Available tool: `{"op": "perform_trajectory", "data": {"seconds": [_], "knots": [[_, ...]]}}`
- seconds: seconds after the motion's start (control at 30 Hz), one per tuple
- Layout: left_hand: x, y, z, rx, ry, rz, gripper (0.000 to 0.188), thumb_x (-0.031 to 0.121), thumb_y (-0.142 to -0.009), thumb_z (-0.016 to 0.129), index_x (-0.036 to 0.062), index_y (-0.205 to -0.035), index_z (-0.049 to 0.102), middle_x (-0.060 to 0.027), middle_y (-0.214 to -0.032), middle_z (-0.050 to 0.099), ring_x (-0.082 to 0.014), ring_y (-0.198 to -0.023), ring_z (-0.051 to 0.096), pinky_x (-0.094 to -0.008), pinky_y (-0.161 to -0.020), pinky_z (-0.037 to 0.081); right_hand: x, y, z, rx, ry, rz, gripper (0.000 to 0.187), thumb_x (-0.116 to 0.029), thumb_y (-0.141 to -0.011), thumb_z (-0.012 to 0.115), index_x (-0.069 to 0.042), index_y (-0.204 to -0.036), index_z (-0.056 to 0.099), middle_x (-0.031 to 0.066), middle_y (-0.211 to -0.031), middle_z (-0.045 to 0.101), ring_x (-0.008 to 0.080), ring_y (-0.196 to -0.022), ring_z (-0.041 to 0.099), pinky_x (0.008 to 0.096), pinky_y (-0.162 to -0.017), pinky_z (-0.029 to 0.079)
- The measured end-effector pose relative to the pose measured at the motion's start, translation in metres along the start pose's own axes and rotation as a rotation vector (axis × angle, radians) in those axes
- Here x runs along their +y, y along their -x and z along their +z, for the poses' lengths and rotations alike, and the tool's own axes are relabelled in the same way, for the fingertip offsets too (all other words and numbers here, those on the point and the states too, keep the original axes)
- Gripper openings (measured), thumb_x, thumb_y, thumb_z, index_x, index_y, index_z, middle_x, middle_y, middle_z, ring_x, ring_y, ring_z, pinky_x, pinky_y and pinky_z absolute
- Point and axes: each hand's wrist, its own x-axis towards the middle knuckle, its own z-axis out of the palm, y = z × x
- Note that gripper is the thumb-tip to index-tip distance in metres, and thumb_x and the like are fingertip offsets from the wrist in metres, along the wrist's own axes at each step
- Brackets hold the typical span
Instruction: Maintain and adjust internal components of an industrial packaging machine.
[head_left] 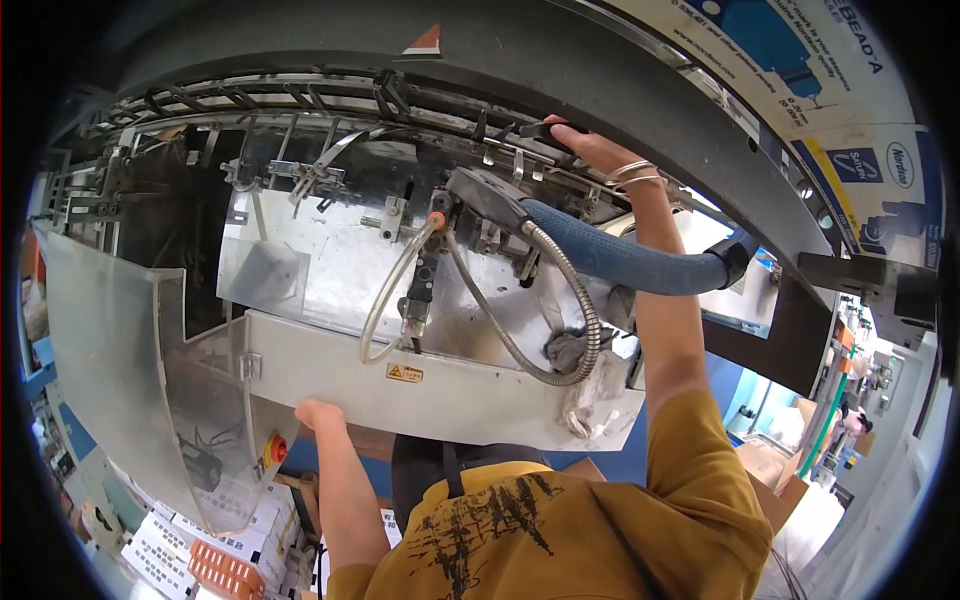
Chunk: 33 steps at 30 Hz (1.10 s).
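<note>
My right arm stretches far over the machine (480,360). At its far rail (470,95), my right hand (590,148) has its fingers closed at a small black piece (540,129), whose kind I cannot make out. Two bangles (632,172) circle that wrist. Close to the lower left edge of the machine's white front panel (480,397) is my left hand (320,414); its fingers are hidden. A thick blue sleeved hose (630,255) passes in front of my right forearm and joins a grey metal head (485,197). From there a flexible metal conduit (575,310) loops down.
A clear plastic guard door (110,350) hangs open at left, with a red and yellow knob (275,449) near its lower edge. A dark beam (600,75) crosses above the rail. A grey rag (570,348) lies on the machine bed. Boxes and an orange basket (222,572) stand below left.
</note>
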Motion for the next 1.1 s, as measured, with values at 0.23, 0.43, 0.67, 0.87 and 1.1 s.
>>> {"op": "perform_trajectory", "data": {"seconds": [0.23, 0.43, 0.67, 0.87, 1.1], "knots": [[-0.004, -0.005, -0.001, -0.062, 0.036, 0.028, 0.056, 0.030, -0.088, 0.029, -0.0030, -0.131, 0.042, -0.0144, -0.138, 0.042, -0.0279, -0.120, 0.045, -0.0362, -0.101, 0.035, 0.006, -0.035, 0.045, 0.024, 0.083, -0.174, 0.019, -0.022, -0.083, 0.063, -0.008, -0.096, 0.069, 0.0031, -0.077, 0.066, 0.0131, -0.070, 0.055, 0.0250, -0.067, 0.045], [0.002, 0.023, 0.000, 0.006, 0.045, 0.007, 0.055, 0.030, -0.087, 0.030, -0.0025, -0.129, 0.045, -0.0132, -0.137, 0.043, -0.0279, -0.120, 0.045, -0.0362, -0.100, 0.035, 0.014, -0.056, 0.065, -0.196, -0.041, -0.069, 0.018, -0.019, -0.085, 0.060, -0.008, -0.098, 0.067, 0.0029, -0.080, 0.064, 0.0126, -0.075, 0.055, 0.0236, -0.074, 0.043], [0.004, 0.031, 0.001, 0.023, -0.021, 0.007, 0.054, 0.032, -0.087, 0.031, -0.0003, -0.126, 0.050, -0.0115, -0.134, 0.047, -0.0283, -0.117, 0.049, -0.0368, -0.097, 0.038, 0.032, -0.057, 0.053, -0.242, -0.040, -0.130, 0.020, -0.022, -0.080, 0.061, -0.010, -0.094, 0.069, 0.0038, -0.081, 0.068, 0.0151, -0.075, 0.059, 0.0275, -0.070, 0.047], [0.002, 0.018, 0.001, 0.006, -0.010, 0.024, 0.056, 0.033, -0.088, 0.030, -0.0012, -0.128, 0.047, -0.0128, -0.136, 0.045, -0.0283, -0.120, 0.047, -0.0364, -0.099, 0.037, 0.018, -0.034, 0.021, -0.363, 0.162, 0.226, 0.021, -0.022, -0.077, 0.061, -0.011, -0.092, 0.070, 0.0058, -0.080, 0.068, 0.0165, -0.071, 0.060, 0.0295, -0.067, 0.048], [0.003, 0.031, -0.001, -0.051, 0.003, 0.087, 0.056, 0.032, -0.089, 0.029, -0.0035, -0.129, 0.045, -0.0135, -0.137, 0.044, -0.0280, -0.120, 0.047, -0.0365, -0.099, 0.037, 0.021, 0.013, 0.007, -0.342, 0.516, 0.247, 0.021, -0.022, -0.076, 0.059, -0.012, -0.089, 0.071, 0.0096, -0.082, 0.068, 0.0222, -0.073, 0.063, 0.0332, -0.070, 0.050]]}}
